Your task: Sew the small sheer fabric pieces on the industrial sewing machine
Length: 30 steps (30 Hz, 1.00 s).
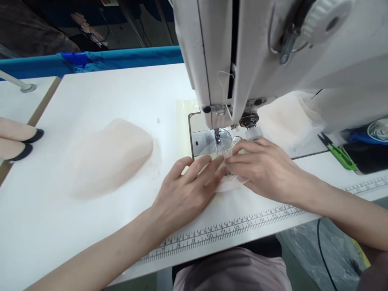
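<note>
In the head view, a small piece of sheer whitish fabric [227, 185] lies just in front of the sewing machine's presser foot [217, 138]. My left hand [194, 184] rests on the table with its fingertips gathered on the fabric's left side. Opposite it, my right hand [260, 166] is closed, its fingers pinching the fabric near the same spot. The fingertips of both hands almost meet. Part of the fabric is hidden under them, and thin threads run from the needle area toward the fingers.
The sewing machine [212, 48] fills the upper right. More sheer fabric pieces [121, 157] lie on the left, others [287, 117] behind my right hand. Green thread snips [339, 151] are at the right. A printed ruler [212, 234] follows the table's front edge. Two dark-tipped beige shapes [18, 139] poke in at left.
</note>
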Each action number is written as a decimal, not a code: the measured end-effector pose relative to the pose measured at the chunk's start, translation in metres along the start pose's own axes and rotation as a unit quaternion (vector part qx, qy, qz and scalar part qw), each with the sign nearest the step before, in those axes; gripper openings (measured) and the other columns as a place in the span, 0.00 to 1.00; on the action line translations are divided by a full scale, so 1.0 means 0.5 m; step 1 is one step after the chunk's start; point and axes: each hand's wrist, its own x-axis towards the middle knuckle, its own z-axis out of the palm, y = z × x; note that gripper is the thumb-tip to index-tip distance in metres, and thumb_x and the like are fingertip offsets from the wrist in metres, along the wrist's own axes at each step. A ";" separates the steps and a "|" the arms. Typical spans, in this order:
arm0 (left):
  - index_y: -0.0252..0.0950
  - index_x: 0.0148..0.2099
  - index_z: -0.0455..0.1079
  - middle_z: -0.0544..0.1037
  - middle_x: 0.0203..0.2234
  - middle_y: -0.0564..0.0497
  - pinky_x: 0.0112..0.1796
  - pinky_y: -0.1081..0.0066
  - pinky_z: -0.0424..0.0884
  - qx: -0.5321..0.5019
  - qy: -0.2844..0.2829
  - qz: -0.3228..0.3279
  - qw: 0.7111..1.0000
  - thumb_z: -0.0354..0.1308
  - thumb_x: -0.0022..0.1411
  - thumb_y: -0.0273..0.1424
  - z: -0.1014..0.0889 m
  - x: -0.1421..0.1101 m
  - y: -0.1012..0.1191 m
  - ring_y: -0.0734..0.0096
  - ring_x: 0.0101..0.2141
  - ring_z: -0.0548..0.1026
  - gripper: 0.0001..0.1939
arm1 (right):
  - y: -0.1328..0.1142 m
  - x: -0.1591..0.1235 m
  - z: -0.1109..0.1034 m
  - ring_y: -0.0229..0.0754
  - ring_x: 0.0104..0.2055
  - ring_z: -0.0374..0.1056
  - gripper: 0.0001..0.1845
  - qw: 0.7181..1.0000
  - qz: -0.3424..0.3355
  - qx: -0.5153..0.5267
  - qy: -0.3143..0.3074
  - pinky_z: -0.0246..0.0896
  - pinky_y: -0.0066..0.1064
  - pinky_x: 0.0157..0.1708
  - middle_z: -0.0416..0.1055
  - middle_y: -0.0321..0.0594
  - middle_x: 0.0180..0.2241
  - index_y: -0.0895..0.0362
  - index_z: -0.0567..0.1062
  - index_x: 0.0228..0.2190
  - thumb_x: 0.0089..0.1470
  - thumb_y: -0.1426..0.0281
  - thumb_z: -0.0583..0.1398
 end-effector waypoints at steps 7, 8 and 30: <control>0.33 0.55 0.69 0.76 0.51 0.41 0.46 0.57 0.63 -0.028 -0.052 0.001 0.998 0.51 0.67 0.23 -0.004 -0.004 -0.003 0.56 0.55 0.71 0.16 | -0.001 -0.003 -0.004 0.43 0.41 0.69 0.13 1.000 0.004 -0.004 -0.008 0.54 0.37 0.35 0.80 0.38 0.37 0.57 0.78 0.26 0.55 0.79 0.56; 0.33 0.55 0.70 0.76 0.51 0.41 0.47 0.57 0.63 -0.032 -0.049 -0.001 0.998 0.50 0.68 0.24 -0.003 -0.004 -0.004 0.56 0.55 0.71 0.16 | -0.001 -0.003 -0.004 0.43 0.41 0.69 0.13 1.000 0.004 -0.004 -0.008 0.54 0.36 0.35 0.80 0.38 0.37 0.57 0.78 0.26 0.56 0.79 0.56; 0.38 0.59 0.66 0.74 0.54 0.42 0.50 0.50 0.60 -0.092 -0.045 -0.063 0.993 0.45 0.70 0.27 0.041 0.022 -0.063 0.56 0.54 0.72 0.18 | 0.036 0.018 0.046 0.42 0.38 0.70 0.14 0.996 0.064 -0.056 0.015 0.55 0.34 0.35 0.80 0.39 0.36 0.58 0.78 0.36 0.57 0.80 0.53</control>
